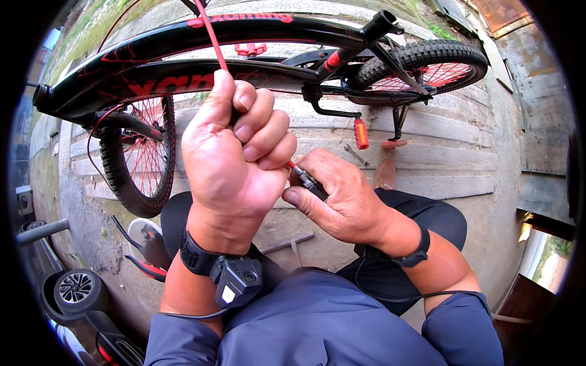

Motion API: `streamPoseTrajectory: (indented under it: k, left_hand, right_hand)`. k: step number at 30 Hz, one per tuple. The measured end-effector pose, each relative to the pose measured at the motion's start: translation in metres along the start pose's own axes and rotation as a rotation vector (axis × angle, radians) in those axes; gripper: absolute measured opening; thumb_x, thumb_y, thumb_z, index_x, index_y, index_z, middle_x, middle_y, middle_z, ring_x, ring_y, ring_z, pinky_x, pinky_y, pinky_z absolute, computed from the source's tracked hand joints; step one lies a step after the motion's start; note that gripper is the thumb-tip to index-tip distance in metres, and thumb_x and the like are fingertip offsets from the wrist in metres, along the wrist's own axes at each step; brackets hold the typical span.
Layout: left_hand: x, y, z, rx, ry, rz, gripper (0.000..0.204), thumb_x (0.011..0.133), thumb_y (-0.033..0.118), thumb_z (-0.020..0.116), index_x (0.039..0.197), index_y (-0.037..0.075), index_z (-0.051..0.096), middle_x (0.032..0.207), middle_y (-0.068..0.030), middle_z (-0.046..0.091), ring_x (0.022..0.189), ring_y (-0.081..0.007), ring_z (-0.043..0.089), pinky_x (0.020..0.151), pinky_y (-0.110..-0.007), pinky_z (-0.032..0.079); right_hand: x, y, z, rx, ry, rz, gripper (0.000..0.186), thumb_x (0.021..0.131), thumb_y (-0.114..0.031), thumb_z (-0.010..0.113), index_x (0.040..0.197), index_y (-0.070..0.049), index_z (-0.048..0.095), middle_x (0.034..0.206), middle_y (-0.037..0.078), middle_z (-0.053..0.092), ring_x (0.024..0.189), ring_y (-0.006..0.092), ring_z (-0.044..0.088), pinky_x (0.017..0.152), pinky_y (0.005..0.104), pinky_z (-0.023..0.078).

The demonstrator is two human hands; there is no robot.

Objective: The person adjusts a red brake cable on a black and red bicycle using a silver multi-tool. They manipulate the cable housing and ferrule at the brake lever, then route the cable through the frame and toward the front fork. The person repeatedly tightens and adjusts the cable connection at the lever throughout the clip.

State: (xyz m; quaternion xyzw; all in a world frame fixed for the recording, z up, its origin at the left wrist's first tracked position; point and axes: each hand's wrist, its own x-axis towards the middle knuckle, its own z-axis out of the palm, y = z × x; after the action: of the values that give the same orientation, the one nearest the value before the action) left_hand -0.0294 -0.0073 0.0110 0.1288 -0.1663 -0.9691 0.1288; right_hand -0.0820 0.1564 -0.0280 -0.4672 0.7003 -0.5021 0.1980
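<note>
My left hand is closed in a fist around a red cable, which rises from it past the bicycle frame. The cable comes out below the fist, near the little finger, and runs into a small silver-and-black fitting. My right hand pinches that fitting between thumb and fingers, partly hiding it, so its exact kind cannot be made out. Just beyond my hands is a black bicycle frame with red markings. Its seat tube has an open top with no saddle in it.
A knobby wheel stands at left, another wheel at far right. A red-orange pedal hangs below the frame. On the ground lie a wrench and a T-shaped metal piece. A car wheel shows at lower left.
</note>
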Motion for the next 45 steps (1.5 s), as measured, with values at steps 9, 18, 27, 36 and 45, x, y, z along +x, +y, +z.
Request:
streamPoseTrajectory:
  k: [9, 18, 27, 36, 45]
  left_hand:
    - [0.000, 0.010, 0.001, 0.007, 0.000, 0.030, 0.038, 0.108, 0.039, 0.042, 0.082, 0.013, 0.050, 0.060, 0.0054, 0.031, 0.047, -0.0075, 0.024, 0.044, -0.025, 0.022]
    - [-0.002, 0.009, -0.001, 0.008, -0.008, 0.026, 0.038, 0.108, 0.039, 0.042, 0.082, 0.012, 0.050, 0.060, 0.0050, 0.031, 0.047, -0.0074, 0.025, 0.044, -0.025, 0.022]
    - [-0.002, 0.010, -0.002, -0.002, 0.003, 0.034, 0.037, 0.108, 0.039, 0.043, 0.083, 0.012, 0.050, 0.061, 0.0051, 0.031, 0.047, -0.0075, 0.025, 0.045, -0.025, 0.022]
    - [0.000, 0.008, -0.006, 0.006, -0.020, 0.015, 0.037, 0.108, 0.039, 0.042, 0.083, 0.012, 0.050, 0.061, 0.0051, 0.032, 0.048, -0.0075, 0.025, 0.045, -0.026, 0.022]
    - [0.002, 0.001, -0.011, 0.063, -0.043, 0.021, 0.038, 0.108, 0.041, 0.042, 0.085, 0.013, 0.050, 0.064, 0.0049, 0.033, 0.050, -0.0075, 0.026, 0.047, -0.025, 0.024]
  right_hand:
    - [0.003, -0.002, -0.003, 0.001, -0.058, -0.025, 0.035, 0.091, -0.028, 0.071, 0.100, 0.004, 0.061, 0.088, 0.019, 0.061, 0.082, 0.0375, 0.059, 0.074, 0.0432, 0.049]
    - [0.003, 0.002, -0.003, -0.077, -0.067, -0.030, 0.031, 0.090, -0.027, 0.071, 0.095, 0.002, 0.060, 0.084, 0.019, 0.059, 0.081, 0.0373, 0.058, 0.074, 0.0439, 0.049]
    - [0.007, 0.003, -0.001, -0.107, -0.049, -0.051, 0.030, 0.091, -0.027, 0.070, 0.088, -0.001, 0.057, 0.079, 0.016, 0.056, 0.078, 0.0358, 0.056, 0.070, 0.0436, 0.047]
    - [0.005, 0.008, -0.007, -0.017, -0.123, -0.080, 0.025, 0.095, -0.025, 0.060, 0.089, -0.001, 0.058, 0.082, 0.014, 0.056, 0.078, 0.0323, 0.055, 0.072, 0.0403, 0.045]
    - [-0.001, 0.018, -0.007, 0.129, -0.105, -0.028, 0.021, 0.095, -0.020, 0.060, 0.094, 0.000, 0.058, 0.083, 0.017, 0.056, 0.079, 0.0347, 0.054, 0.073, 0.0420, 0.046]
